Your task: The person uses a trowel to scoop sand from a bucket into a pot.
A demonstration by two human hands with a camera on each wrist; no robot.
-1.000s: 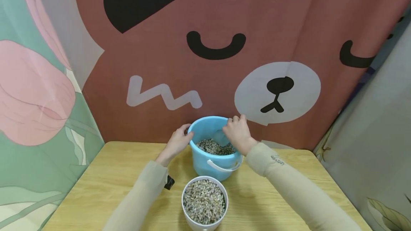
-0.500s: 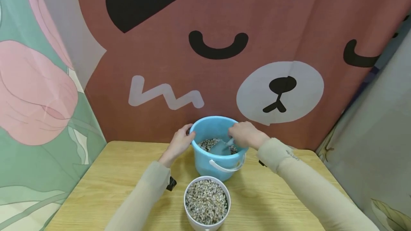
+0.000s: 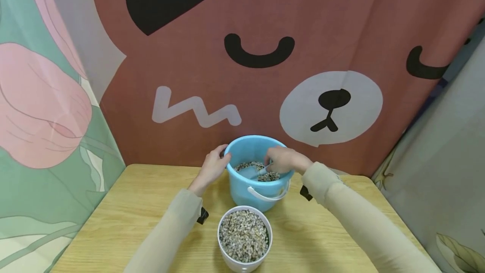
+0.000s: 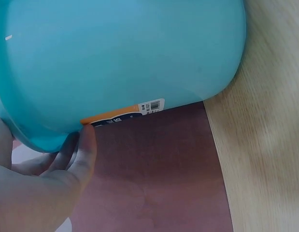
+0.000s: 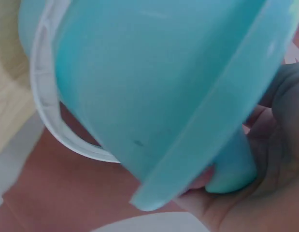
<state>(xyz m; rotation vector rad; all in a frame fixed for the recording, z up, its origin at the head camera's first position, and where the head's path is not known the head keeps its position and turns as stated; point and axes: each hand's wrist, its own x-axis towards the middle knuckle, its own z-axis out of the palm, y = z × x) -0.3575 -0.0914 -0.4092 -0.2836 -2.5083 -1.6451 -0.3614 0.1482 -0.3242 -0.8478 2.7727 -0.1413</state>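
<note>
A light blue bucket [image 3: 248,195] with a white handle stands on the table, gravel [image 3: 270,176] in its bottom. My left hand [image 3: 212,167] grips its left rim, thumb at the edge; the left wrist view shows fingers [image 4: 86,150] against the outside wall, near a label. Inside the bucket, my right hand [image 3: 282,159] holds a small blue shovel [image 3: 248,172] whose blade lies at the gravel, pointing left. The right wrist view shows the shovel's handle end [image 5: 231,174] in the palm, behind the bucket rim. Nearer me stands a white pot [image 3: 242,267] filled with gravel [image 3: 244,235] almost to its rim.
The wooden table [image 3: 151,205] ends at a curtain [image 3: 189,151] with a bear print just behind the bucket. Printed fabric also hangs at left and right. The bucket's white handle [image 3: 267,197] hangs down at its front right, above the pot.
My right hand has gone from the bucket's right rim down inside it, and the shovel blade has swung toward the left over the gravel. My left hand stays on the rim.
</note>
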